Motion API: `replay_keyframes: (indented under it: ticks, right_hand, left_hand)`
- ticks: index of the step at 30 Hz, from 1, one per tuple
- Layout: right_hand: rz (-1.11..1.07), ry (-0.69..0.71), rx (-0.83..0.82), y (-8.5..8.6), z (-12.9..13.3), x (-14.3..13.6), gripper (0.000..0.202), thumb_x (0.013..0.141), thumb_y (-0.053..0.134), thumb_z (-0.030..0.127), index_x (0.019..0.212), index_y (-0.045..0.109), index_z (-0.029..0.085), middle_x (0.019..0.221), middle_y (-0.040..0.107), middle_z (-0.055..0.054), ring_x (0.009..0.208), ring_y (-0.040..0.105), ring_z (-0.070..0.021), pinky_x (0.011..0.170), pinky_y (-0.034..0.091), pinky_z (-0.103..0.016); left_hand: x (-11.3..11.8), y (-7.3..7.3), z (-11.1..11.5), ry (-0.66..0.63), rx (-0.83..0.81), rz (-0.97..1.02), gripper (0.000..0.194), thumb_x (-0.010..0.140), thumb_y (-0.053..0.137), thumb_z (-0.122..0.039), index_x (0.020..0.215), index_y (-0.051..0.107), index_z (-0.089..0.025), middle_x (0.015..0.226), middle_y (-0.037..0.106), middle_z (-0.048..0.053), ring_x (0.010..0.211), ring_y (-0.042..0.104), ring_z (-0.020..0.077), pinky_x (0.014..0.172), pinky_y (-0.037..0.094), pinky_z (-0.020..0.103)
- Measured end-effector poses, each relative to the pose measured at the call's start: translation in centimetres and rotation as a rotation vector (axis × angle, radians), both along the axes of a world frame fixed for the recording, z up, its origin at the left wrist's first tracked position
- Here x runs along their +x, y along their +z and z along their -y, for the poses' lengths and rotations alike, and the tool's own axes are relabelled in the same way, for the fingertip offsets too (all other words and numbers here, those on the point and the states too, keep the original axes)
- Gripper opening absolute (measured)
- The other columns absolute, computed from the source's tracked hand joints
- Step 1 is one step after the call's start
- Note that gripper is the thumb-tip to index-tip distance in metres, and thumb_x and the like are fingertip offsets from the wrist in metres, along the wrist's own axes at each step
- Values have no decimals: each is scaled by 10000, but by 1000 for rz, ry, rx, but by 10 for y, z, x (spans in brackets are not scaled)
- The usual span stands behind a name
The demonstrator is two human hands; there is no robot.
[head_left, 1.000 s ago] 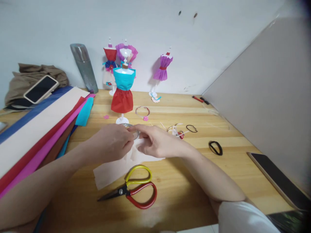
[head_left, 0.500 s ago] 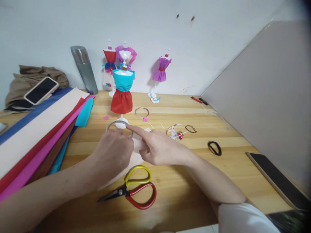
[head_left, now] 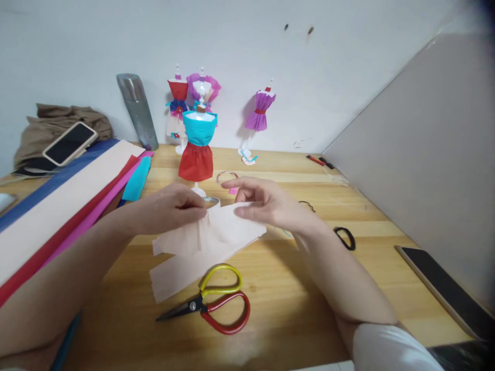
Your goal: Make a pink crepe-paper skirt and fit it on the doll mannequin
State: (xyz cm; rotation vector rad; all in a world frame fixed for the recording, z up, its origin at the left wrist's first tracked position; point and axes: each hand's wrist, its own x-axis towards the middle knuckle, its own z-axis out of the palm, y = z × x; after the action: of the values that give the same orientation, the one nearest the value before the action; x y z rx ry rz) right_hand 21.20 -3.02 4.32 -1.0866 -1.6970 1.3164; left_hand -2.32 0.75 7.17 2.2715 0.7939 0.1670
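A pale pink crepe paper piece (head_left: 232, 221) is held up slightly over the table, creased near its middle. My left hand (head_left: 170, 206) pinches its upper left edge, fingers closed. At the upper right my right hand (head_left: 268, 203) grips it with the thumb in front, the index finger stretched out to the left. Beneath lies another pale pink strip (head_left: 174, 275). Just behind the paper, between my hands, part of a tape roll (head_left: 212, 201) shows. Nearer to me rest scissors (head_left: 204, 301) with one yellow and one red handle.
Small dress forms stand behind, one in a turquoise top and red skirt (head_left: 197, 154), another in purple (head_left: 260, 113). Coloured paper sheets (head_left: 77, 201), a phone (head_left: 70, 144) and a bottle (head_left: 138, 111) lie or stand left. A black hair tie (head_left: 344, 238) and dark tablet-like device (head_left: 436, 286) lie right.
My left hand has let go of the tape roll, which is now behind the paper. Both hands have taken hold of the pale paper and raised it; my right hand has shifted up and right.
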Motion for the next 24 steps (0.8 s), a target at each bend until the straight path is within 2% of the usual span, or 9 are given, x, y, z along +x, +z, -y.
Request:
replay_keyframes:
  ticks: [3,5,7,9,12,14,16,19,24]
  right_hand:
    - [-198,-169,-92,-4,-14,11,376,750,721,374,1061,643,176,700,617,30,548,538,-76,497,383,-197]
    - [-185,-169,-141,-8,-21,18,284,766,687,401,887,659,146,687,650,17,544,561,-65,522,397,-198]
    - [-18,49,-200,-12,-22,21,233,758,694,348,805,670,121,676,667,5,599,610,-75,605,441,-220]
    - [78,274,-248,-11,-17,18,255,675,783,327,803,676,134,703,680,-1,621,625,-100,615,481,-229]
    - [20,361,-192,-5,1,4,423,662,812,455,894,667,133,847,697,-41,668,635,-112,611,505,-233]
    - [-7,322,-160,1,13,-7,486,711,745,580,860,670,123,785,684,-43,631,624,-111,566,482,-221]
    - [-5,189,-151,4,21,-17,513,792,643,629,738,670,119,611,634,-22,538,573,-92,511,430,-204]
    - [-55,26,-155,4,26,-27,477,765,700,570,577,605,142,486,551,18,410,459,-55,429,346,-195]
    - [-180,10,-120,-2,25,-28,461,770,688,526,532,593,143,467,537,23,353,367,-29,365,241,-196]
  left_hand:
    - [-4,0,-4,51,-207,156,366,843,490,-373,545,405,-179,540,325,-41,500,324,84,459,241,232]
    - [-3,-2,-3,102,-301,267,368,853,503,-377,554,442,-171,539,346,-41,496,322,82,457,246,227]
    - [-1,-4,0,133,-345,364,353,856,504,-360,564,468,-165,540,382,-36,497,340,80,462,262,222]
    - [2,-6,1,146,-347,437,345,858,499,-342,564,468,-164,538,397,-34,497,346,78,462,272,216]
    - [5,-10,2,156,-261,482,336,861,487,-344,579,489,-161,543,412,-31,509,355,80,462,278,212]
    - [5,-12,1,160,-184,478,339,868,474,-355,593,505,-159,556,419,-29,524,361,85,466,279,213]
    - [5,-15,1,160,-124,461,357,877,459,-370,587,483,-162,559,391,-34,531,348,86,471,269,219]
    - [4,-16,1,157,-54,440,386,889,444,-384,567,397,-177,559,327,-44,533,313,84,474,242,228]
    - [3,-15,0,145,51,424,392,903,443,-346,572,301,-191,577,256,-53,533,265,77,473,197,239]
